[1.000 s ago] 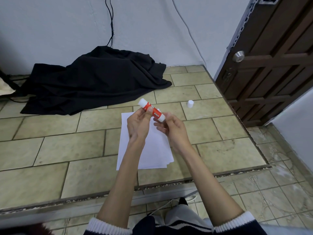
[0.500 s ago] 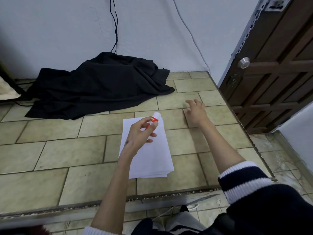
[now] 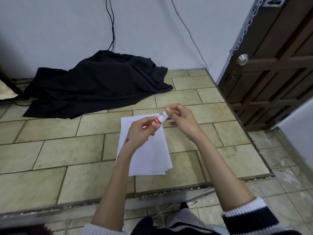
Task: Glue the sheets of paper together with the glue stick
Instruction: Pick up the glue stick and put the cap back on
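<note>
Head view: the left hand [image 3: 138,133] has its grip closed around the red glue stick [image 3: 155,123], held tilted above the far end of the stacked sheets of paper [image 3: 149,155] on the tiled floor [image 3: 67,150]. Just right of that grip, the right hand [image 3: 182,120] pinches the white cap [image 3: 165,114] at the stick's upper end. A black cloth [image 3: 94,83] lies beyond, near the wall.

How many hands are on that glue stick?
2. The left hand grips the glue stick by its red body; the right hand pinches its white top end, above the paper.
</note>
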